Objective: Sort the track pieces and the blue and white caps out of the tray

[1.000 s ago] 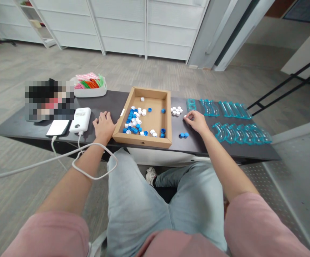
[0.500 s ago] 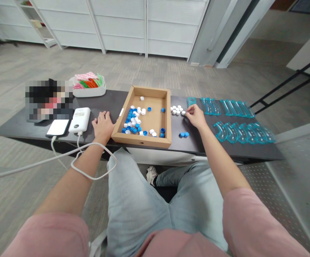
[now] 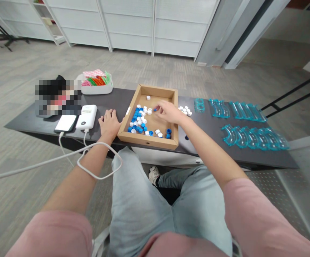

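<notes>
My right hand (image 3: 168, 112) reaches into the cardboard tray (image 3: 146, 141), thumb and fingertips closed around a small blue hexagonal piece (image 3: 155, 110). Left of and below it in the tray lie mixed blue pieces (image 3: 135, 116) and white hexagonal pieces (image 3: 140, 120), heaped toward the near left corner. Two blue pieces (image 3: 168, 133) rest in the near right corner. My left hand (image 3: 110, 123) lies on the table against the tray's left side, fingers spread and holding nothing. A cluster of white pieces (image 3: 185, 110) sits on the table just right of the tray, partly behind my right wrist.
Teal clear plastic parts (image 3: 254, 136) lie in two rows on the right of the dark table (image 3: 205, 137). On the left are a white power bank (image 3: 86, 117), a phone-like device (image 3: 65, 123), white cables (image 3: 112, 149) and a white basket (image 3: 97, 89) of colourful strips.
My right hand has moved left from the white cluster on the table into the tray, onto a blue piece. My forearm now mostly covers the blue pieces on the table. My left hand stays put.
</notes>
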Tool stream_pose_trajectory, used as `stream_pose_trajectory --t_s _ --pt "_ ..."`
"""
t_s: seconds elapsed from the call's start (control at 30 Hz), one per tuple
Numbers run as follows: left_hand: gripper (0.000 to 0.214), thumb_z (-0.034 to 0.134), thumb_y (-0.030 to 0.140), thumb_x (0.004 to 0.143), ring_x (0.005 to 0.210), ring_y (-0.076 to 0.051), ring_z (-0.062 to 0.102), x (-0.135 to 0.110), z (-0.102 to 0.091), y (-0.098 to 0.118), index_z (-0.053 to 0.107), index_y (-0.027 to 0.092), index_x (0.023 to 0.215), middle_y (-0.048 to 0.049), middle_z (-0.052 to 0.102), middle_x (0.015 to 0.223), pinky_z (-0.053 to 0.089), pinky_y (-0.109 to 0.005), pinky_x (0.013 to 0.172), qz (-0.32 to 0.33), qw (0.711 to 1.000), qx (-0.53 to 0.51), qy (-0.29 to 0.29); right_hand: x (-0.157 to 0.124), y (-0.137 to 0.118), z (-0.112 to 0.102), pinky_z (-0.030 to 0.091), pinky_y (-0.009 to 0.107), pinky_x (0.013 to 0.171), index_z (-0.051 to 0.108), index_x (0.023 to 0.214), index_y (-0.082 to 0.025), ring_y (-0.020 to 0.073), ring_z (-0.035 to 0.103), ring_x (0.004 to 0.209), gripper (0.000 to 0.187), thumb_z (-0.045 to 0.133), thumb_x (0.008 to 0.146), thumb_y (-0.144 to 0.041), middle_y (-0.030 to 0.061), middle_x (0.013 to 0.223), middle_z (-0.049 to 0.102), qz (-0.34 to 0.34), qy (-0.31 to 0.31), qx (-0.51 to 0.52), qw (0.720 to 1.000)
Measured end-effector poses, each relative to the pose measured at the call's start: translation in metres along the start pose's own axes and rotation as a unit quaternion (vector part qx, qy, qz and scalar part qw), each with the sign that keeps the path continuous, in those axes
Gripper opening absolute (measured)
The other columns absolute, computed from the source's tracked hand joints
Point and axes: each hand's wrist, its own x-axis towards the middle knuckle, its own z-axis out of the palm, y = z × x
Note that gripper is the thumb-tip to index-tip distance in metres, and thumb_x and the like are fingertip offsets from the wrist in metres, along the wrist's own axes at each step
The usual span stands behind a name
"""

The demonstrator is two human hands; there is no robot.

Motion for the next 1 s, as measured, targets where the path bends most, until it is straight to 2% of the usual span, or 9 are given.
stream_pose_trajectory --t_s 0.1,0.2,0.33,0.5,0.63,0.77,0.87,0.93,1.0 --pt "0.077 0.044 0.037 0.112 0.181 -0.039 0.038 0.0 0.001 -0.001 0.051 0.008 0.183 -0.0284 0.044 0.192 0.029 -0.064 0.146 0.001 1.0 -0.002 0.004 0.037 -0.019 0.02 0.057 0.047 0.112 0.076 0.144 -0.018 0.0355 0.075 0.128 0.044 0.07 0.1 -0.014 0.0186 0.146 0.077 -0.003 -0.082 -0.091 0.992" --pt "0.077 0.046 0.038 0.112 0.182 -0.039 0.038 0.001 0.002 -0.002 0.051 0.009 0.183 -0.0281 0.044 0.192 0.029 -0.063 0.146 0.001 1.0 -0.002 0.005 0.052 -0.025 0.032 0.056 0.045 0.113 0.073 0.149 -0.014 0.0363 0.073 0.133 0.05 0.072 0.099 -0.009 0.0207 0.147 0.077 -0.008 -0.12 -0.121 0.985" --pt "0.077 0.046 0.041 0.113 0.182 -0.04 0.037 0.002 0.004 -0.003 0.05 0.01 0.183 -0.0283 0.044 0.192 0.029 -0.063 0.146 0.005 1.0 -0.002 0.005 0.042 -0.029 0.033 0.055 0.038 0.102 0.078 0.137 -0.014 0.0307 0.077 0.115 0.035 0.071 0.103 -0.01 0.0159 0.129 0.084 -0.037 -0.135 -0.102 0.985" --pt "0.076 0.043 0.037 0.112 0.181 -0.041 0.039 0.002 0.005 -0.003 0.051 0.009 0.182 -0.0291 0.045 0.191 0.03 -0.065 0.145 0.005 1.0 -0.004 0.01 0.007 -0.03 0.014 0.056 0.034 0.094 0.082 0.127 -0.017 0.0252 0.078 0.101 0.022 0.074 0.107 -0.018 0.0102 0.115 0.087 -0.068 -0.138 -0.017 0.988" --pt "0.074 0.042 0.034 0.112 0.18 -0.04 0.041 0.0 0.003 -0.002 0.052 0.012 0.182 -0.0282 0.048 0.189 0.03 -0.065 0.146 0.005 1.0 -0.01 0.014 -0.029 -0.017 -0.014 0.059 0.035 0.089 0.082 0.122 -0.021 0.0244 0.08 0.095 0.021 0.076 0.109 -0.035 0.008 0.109 0.088 -0.026 -0.08 0.073 0.994" --pt "0.074 0.042 0.036 0.113 0.179 -0.041 0.042 0.001 0.001 -0.002 0.052 0.014 0.183 -0.0275 0.048 0.189 0.031 -0.064 0.145 -0.001 1.0 -0.017 0.008 -0.077 0.018 -0.044 0.062 0.038 0.085 0.081 0.121 -0.023 0.025 0.08 0.089 0.034 0.075 0.108 -0.055 0.0081 0.105 0.088 0.055 0.061 0.118 0.99" --pt "0.074 0.042 0.036 0.112 0.177 -0.043 0.044 0.001 0.002 -0.003 0.052 0.009 0.181 -0.0286 0.046 0.19 0.03 -0.065 0.145 0.002 1.0 -0.02 0.009 -0.116 0.054 -0.058 0.063 0.04 0.082 0.081 0.116 -0.024 0.0251 0.077 0.083 0.037 0.078 0.103 -0.059 0.0092 0.103 0.088 0.143 0.15 0.095 0.974" --pt "0.075 0.041 0.035 0.112 0.176 -0.044 0.044 0.001 0.002 -0.004 0.052 0.004 0.179 -0.0297 0.045 0.19 0.029 -0.066 0.145 0.005 1.0 -0.018 0.007 -0.137 0.075 -0.06 0.063 0.042 0.083 0.082 0.109 -0.024 0.0258 0.075 0.082 0.035 0.082 0.098 -0.057 0.0095 0.1 0.087 0.197 0.17 0.073 0.963" --pt "0.075 0.039 0.033 0.112 0.176 -0.044 0.044 0.001 0.002 -0.004 0.05 0.0 0.179 -0.03 0.044 0.191 0.029 -0.067 0.145 0.007 1.0 -0.016 0.003 -0.15 0.091 -0.057 0.063 0.043 0.085 0.082 0.104 -0.024 0.0262 0.074 0.08 0.031 0.083 0.094 -0.053 0.0088 0.095 0.085 0.235 0.162 0.06 0.956"
